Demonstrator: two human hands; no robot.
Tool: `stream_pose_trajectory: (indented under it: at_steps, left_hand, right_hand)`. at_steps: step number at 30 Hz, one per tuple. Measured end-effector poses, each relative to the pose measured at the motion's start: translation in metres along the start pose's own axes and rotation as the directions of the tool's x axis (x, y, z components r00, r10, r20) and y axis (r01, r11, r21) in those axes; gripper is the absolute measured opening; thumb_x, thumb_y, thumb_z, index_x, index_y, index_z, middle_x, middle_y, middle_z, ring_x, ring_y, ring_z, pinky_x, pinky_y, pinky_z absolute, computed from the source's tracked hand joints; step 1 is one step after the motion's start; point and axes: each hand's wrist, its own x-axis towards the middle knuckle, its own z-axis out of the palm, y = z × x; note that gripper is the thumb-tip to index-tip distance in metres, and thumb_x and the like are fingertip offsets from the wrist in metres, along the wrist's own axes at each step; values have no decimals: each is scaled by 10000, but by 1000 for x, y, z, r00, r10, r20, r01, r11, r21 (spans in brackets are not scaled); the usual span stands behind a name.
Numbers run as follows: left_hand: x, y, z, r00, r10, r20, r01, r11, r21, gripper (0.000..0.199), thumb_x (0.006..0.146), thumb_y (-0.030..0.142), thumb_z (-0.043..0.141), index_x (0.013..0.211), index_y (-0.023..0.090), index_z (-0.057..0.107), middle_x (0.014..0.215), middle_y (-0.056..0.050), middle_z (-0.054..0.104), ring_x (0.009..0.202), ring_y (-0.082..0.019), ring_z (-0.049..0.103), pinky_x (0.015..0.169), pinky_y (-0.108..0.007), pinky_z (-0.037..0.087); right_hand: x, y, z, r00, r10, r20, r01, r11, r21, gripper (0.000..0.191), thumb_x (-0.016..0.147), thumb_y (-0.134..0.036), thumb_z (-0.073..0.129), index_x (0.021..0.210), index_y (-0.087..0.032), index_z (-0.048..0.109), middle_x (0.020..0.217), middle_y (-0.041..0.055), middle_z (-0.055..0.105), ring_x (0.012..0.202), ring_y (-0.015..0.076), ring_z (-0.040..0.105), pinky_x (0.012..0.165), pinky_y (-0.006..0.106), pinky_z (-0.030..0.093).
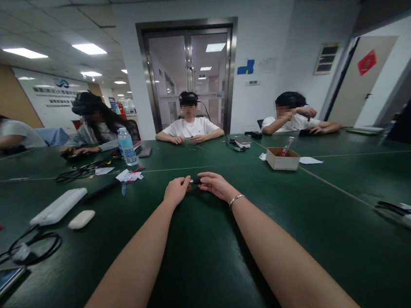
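Both arms reach forward over the dark green table (210,271). Between my hands is a small, slim black object with a silvery end (195,180); its exact kind is too small to make out. My left hand (176,192) pinches the silvery end between thumb and fingers. On the other side, my right hand (216,185), with a bracelet (237,199) at the wrist, has its fingers closed around the black end. The fingers partly hide the object, which lies roughly level just above the tabletop.
Left of my arms lie a white power bank-like block (60,207), a white rounded case (81,219), a phone (2,285) and cables (42,247). A water bottle (127,147) stands farther back. At right is a small box (283,159). Several people sit around the table.
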Motion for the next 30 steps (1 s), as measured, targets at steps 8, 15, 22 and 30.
stream_pose_trajectory:
  at_steps: [8, 15, 22, 30]
  left_hand:
    - [3, 3, 2, 997, -78, 7, 78, 992, -98, 525, 796, 581, 324, 668, 173, 629, 684, -42, 668, 614, -162, 605, 623, -268, 421]
    - [0, 6, 0, 995, -95, 29, 97, 988, -118, 546, 784, 597, 328, 625, 161, 614, 641, -47, 660, 591, -160, 601, 604, -267, 410]
    - [-1, 5, -1, 997, -70, 38, 74, 990, -117, 549, 780, 607, 320, 642, 166, 615, 659, -42, 658, 604, -163, 595, 602, -268, 406]
    - [5, -5, 4, 1000, -16, 18, 17, 998, -67, 517, 806, 571, 303, 658, 187, 616, 666, -33, 645, 608, -161, 575, 622, -266, 412]
  right_hand:
    - [1, 2, -3, 999, -28, 38, 27, 1000, 13, 222, 748, 21, 562, 909, -121, 617, 783, 40, 617, 621, 117, 637, 596, 201, 547]
    - [3, 3, -4, 998, -34, 58, 34, 999, 9, 229, 748, 16, 574, 928, -119, 621, 820, 44, 608, 653, 126, 647, 605, 204, 549]
    - [1, 1, -1, 1000, 1, 20, -1, 1000, 4, 185, 794, 1, 538, 942, -92, 597, 746, 64, 633, 591, 120, 640, 562, 192, 544]
    - [0, -1, 3, 1000, 4, -9, -3, 1000, 12, 140, 812, -9, 525, 908, -87, 590, 724, 75, 647, 550, 123, 635, 527, 195, 535]
